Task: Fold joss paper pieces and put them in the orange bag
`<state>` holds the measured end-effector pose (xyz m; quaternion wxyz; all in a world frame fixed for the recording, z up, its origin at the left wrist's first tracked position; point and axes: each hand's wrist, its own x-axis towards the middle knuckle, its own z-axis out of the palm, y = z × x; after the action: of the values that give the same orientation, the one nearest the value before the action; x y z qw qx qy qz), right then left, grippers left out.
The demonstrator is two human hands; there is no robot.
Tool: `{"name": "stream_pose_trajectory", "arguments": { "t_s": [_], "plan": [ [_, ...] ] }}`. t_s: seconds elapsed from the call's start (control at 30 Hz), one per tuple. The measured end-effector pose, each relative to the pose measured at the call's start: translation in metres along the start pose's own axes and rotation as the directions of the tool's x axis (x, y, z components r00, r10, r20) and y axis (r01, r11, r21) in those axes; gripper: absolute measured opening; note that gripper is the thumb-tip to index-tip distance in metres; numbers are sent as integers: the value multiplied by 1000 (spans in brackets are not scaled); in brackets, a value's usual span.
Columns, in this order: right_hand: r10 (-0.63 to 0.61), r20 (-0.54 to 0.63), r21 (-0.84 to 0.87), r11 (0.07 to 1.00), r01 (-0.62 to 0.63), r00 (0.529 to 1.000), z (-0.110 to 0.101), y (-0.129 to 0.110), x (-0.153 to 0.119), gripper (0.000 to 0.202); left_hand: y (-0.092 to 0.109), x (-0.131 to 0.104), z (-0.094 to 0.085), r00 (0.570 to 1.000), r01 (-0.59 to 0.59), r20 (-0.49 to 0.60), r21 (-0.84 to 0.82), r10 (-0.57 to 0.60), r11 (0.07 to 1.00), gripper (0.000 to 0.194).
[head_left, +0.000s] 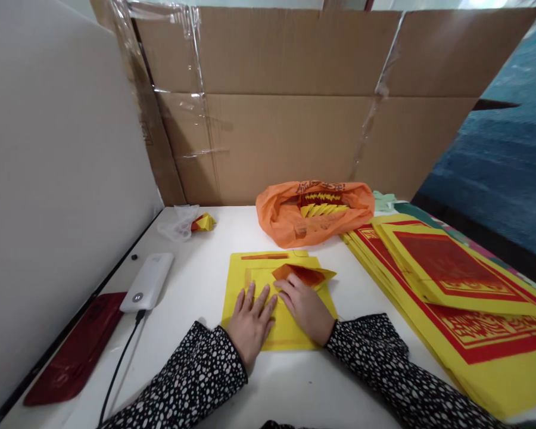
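Note:
A yellow paper sheet (290, 333) with faint orange lines lies on the white table in front of me. My left hand (251, 326) rests flat on its lower left part, fingers spread. Over its upper right lies a folded red-and-yellow paper piece (308, 274), pointed at its right end. My right hand (304, 304) touches the lower edge of that piece with bent fingers; whether the fingertips pinch it cannot be made out.
An orange bag (272, 217) of folded yellow papers stands behind. Stacked red-and-yellow sheets (509, 369) lie right. At left are a white power bank (149, 280) with cable, a dark red phone (78, 348) and a small folded piece (204, 223). Cardboard (286, 131) stands at the back.

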<state>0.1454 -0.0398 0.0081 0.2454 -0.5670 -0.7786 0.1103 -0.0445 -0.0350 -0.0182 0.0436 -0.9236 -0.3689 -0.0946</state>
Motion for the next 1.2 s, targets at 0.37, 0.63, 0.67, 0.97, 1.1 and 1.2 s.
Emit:
{"name": "stream_pose_trajectory", "arguments": {
  "t_s": [0.37,0.63,0.67,0.97,1.1,1.2],
  "plan": [
    [-150,4,-154,977,149,989,-15,1,-49,30,-5,0,5,991,-64,114,-62,71,996,84],
    [132,-284,68,991,-117,950,-93,42,-5,31,-8,59,-29,964,-60,246,-161,99,985,44],
    [148,-262,118,986,-121,954,-94,52,4,24,-12,68,-32,964,-42,253,-155,81,987,29],
    [112,10,84,990,-112,994,-48,76,14,42,-36,86,-25,999,36,21,-553,-30,832,93],
    [59,-158,79,996,-47,986,-58,54,11,19,-38,84,-38,992,56,-68,-541,-110,839,77],
    [-139,-289,-77,990,121,947,-63,36,2,16,-43,78,-48,978,-33,-202,-366,-44,930,45]
  ]
}}
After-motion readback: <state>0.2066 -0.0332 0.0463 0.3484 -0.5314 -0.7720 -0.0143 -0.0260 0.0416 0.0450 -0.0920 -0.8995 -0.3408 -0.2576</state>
